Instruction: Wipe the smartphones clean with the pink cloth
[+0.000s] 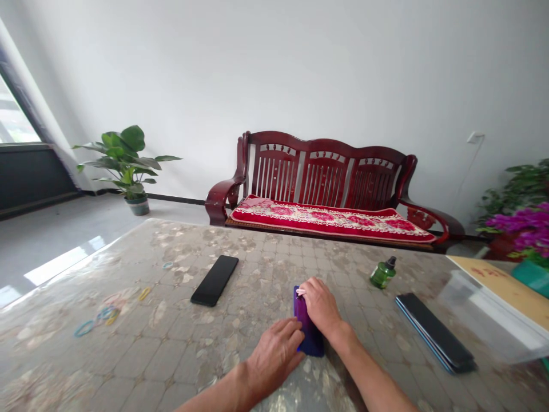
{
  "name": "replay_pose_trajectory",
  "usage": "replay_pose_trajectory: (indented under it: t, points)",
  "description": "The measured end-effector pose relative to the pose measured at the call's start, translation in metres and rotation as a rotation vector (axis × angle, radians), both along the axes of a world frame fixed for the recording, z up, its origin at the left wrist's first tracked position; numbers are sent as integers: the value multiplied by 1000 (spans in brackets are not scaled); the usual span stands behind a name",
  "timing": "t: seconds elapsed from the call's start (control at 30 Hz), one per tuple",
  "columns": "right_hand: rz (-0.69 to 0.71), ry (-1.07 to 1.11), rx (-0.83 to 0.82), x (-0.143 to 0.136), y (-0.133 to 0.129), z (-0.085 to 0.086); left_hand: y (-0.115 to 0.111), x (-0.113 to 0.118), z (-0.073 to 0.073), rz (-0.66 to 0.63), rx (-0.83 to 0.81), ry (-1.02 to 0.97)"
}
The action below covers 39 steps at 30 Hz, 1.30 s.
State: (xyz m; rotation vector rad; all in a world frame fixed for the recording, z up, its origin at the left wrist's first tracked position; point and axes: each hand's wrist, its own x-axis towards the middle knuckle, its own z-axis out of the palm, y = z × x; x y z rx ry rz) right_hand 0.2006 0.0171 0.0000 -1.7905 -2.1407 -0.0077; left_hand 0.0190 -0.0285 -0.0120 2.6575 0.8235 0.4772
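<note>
A purple-blue phone (312,339) lies back up on the patterned tablecloth (171,355), near the front middle. My right hand (318,303) is at its top end, fingers closed on a small pale cloth or tissue (301,292) near the camera corner. At the phone's left edge, my left hand (278,346) has its fingers bent and together, holding the side. A black phone (215,280) lies to the left with its dark face up.
Coloured bands (100,317) lie at the left. A green bottle (383,273), stacked phones (435,332) and a clear box (484,320) stand or lie at the right. Beyond the table are a wooden bench (321,183) and a potted plant (128,160).
</note>
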Motion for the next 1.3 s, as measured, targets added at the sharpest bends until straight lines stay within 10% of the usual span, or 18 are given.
replay_pose_trajectory:
  t: [0.2,1.0,1.3]
  points:
    - [124,21,-24,-7,-33,2,1,-1,-3,2,-27,-27]
    - [33,-37,37,-11,13,2,3,1,-11,11,91,6]
    - [117,40,9,-6,-20,0,5,7,-20,-56,183,-80]
